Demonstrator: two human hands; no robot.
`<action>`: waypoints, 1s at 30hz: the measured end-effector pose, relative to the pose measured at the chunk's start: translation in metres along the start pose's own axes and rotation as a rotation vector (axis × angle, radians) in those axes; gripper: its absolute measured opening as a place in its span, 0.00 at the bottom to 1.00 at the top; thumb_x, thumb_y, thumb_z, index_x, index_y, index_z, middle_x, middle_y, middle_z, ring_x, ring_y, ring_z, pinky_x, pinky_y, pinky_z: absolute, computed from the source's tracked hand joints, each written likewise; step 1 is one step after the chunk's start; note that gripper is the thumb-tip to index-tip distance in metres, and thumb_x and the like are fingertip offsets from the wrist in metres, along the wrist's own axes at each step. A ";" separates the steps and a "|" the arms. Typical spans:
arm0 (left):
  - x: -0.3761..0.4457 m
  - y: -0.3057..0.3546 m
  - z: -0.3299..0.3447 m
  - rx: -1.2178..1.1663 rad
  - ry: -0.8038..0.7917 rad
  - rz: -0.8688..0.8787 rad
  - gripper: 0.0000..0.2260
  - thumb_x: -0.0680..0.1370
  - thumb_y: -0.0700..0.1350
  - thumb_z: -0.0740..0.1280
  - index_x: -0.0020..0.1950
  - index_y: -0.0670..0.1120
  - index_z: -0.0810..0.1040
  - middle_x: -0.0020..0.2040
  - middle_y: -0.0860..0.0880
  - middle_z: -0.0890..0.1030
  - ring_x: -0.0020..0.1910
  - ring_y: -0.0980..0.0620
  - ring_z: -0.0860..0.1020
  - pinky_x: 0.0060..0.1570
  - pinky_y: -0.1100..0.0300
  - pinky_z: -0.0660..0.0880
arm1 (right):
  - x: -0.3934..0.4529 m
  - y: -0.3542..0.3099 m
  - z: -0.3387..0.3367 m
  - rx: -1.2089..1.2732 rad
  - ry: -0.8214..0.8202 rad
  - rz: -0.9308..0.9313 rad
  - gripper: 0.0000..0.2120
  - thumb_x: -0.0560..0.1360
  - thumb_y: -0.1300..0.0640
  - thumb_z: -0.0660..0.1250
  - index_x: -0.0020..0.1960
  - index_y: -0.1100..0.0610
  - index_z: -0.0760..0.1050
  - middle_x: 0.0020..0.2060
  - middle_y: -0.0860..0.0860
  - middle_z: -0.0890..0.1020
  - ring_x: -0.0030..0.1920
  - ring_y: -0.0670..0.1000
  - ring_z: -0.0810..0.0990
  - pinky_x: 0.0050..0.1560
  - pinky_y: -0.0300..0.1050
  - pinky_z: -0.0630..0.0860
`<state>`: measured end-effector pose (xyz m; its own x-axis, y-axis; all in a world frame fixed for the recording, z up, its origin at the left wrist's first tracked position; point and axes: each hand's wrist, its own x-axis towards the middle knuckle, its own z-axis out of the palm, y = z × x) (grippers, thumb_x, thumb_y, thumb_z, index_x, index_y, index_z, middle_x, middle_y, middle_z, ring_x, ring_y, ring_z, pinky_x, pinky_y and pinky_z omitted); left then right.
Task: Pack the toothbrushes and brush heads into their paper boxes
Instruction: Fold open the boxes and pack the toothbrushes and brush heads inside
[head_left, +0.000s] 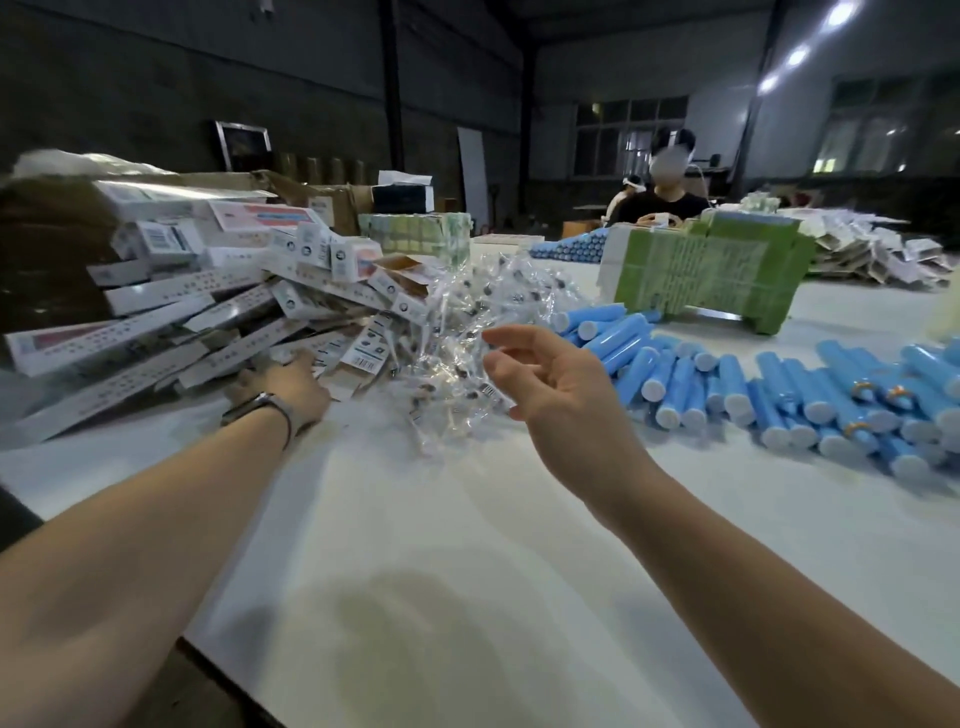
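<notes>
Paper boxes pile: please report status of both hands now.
Left hand reaching into paper boxes, grip hidden. Right hand open over wrapped brush heads, holding nothing. Nothing in the way.

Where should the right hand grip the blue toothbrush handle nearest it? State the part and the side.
Grip the blue toothbrush handle mid-barrel, right hand coming from above, fingers across its width. It lies tilted atop the pile, its white cap toward the hand, so the barrel's sides look exposed.

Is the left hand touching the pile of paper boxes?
Touching. The head view shows the left hand reaching into the pile of paper boxes, its fingers lying on the flat boxes at the pile's near edge.
</notes>
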<state>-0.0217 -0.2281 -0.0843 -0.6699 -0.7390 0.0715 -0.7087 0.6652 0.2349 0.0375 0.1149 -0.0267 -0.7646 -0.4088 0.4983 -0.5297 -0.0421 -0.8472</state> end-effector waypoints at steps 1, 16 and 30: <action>-0.004 0.003 -0.004 0.062 0.023 0.033 0.25 0.76 0.57 0.66 0.72 0.58 0.67 0.71 0.38 0.68 0.69 0.31 0.67 0.70 0.36 0.62 | 0.000 0.000 0.000 -0.005 0.000 0.002 0.09 0.79 0.53 0.66 0.59 0.49 0.79 0.46 0.43 0.82 0.45 0.41 0.80 0.48 0.39 0.77; -0.219 0.072 -0.137 0.005 0.461 0.770 0.14 0.76 0.46 0.70 0.60 0.58 0.75 0.50 0.57 0.76 0.44 0.52 0.74 0.45 0.54 0.69 | -0.002 0.000 -0.022 -0.515 -0.124 -0.170 0.39 0.70 0.55 0.76 0.75 0.41 0.61 0.67 0.44 0.72 0.66 0.44 0.69 0.66 0.44 0.66; -0.279 0.193 -0.062 -1.413 -0.466 0.751 0.31 0.74 0.46 0.76 0.68 0.59 0.61 0.62 0.49 0.77 0.54 0.53 0.81 0.42 0.62 0.81 | -0.020 0.010 -0.099 -0.135 0.377 -0.076 0.20 0.77 0.65 0.64 0.64 0.48 0.69 0.51 0.46 0.82 0.49 0.41 0.82 0.44 0.38 0.80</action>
<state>0.0421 0.1002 0.0014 -0.9345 -0.0545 0.3516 0.3506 0.0283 0.9361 0.0111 0.2135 -0.0274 -0.7894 -0.0449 0.6123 -0.6138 0.0715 -0.7862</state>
